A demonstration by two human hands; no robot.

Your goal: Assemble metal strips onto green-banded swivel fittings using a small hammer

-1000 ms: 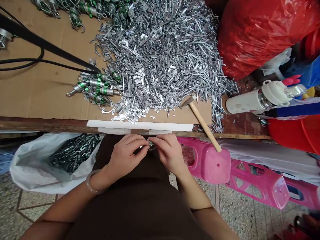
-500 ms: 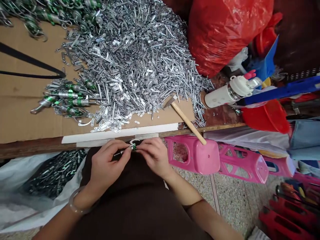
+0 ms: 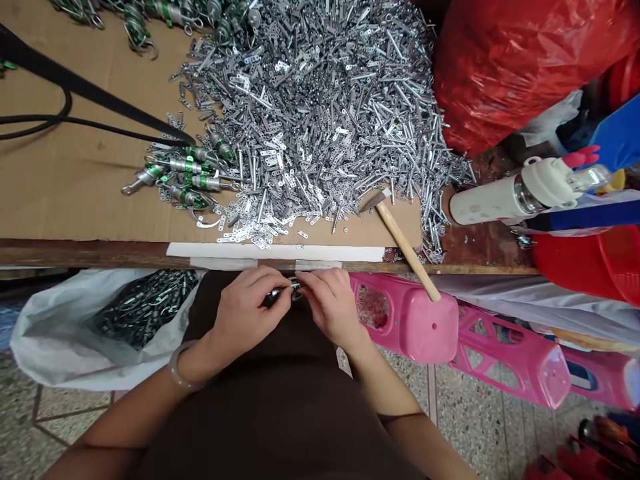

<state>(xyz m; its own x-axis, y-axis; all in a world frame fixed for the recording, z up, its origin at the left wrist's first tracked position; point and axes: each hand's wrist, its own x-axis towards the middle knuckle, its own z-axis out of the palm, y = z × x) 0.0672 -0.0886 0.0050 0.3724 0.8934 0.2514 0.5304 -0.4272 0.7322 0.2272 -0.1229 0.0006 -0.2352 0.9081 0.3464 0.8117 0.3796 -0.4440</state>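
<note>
My left hand [image 3: 245,313] and my right hand [image 3: 330,305] meet above my dark brown lap, just below the table edge. Both pinch a small metal assembly [image 3: 295,289], and my fingers hide most of it. A jade-like bangle [image 3: 180,367] circles my left wrist. Beyond my hands, on brown cardboard [image 3: 75,187], lies a large heap of punched silver metal strips and pins [image 3: 320,120]. Finished metal pieces with green bands [image 3: 190,172] lie at its left edge. A wooden-handled hammer [image 3: 400,233] rests at the heap's right front.
A white bag [image 3: 45,347] of dark green-banded pieces [image 3: 145,310] stands left of my lap. Pink plastic pieces [image 3: 410,320] stand to the right. A white bottle [image 3: 500,200], a red plastic bag [image 3: 520,67] and a red basin [image 3: 585,263] crowd the right. A black cable [image 3: 50,123] crosses the cardboard.
The view has swung back from its tilted position half a second ago. My hands have closed in around the metal assembly, which now hides its green band and protruding pin.
</note>
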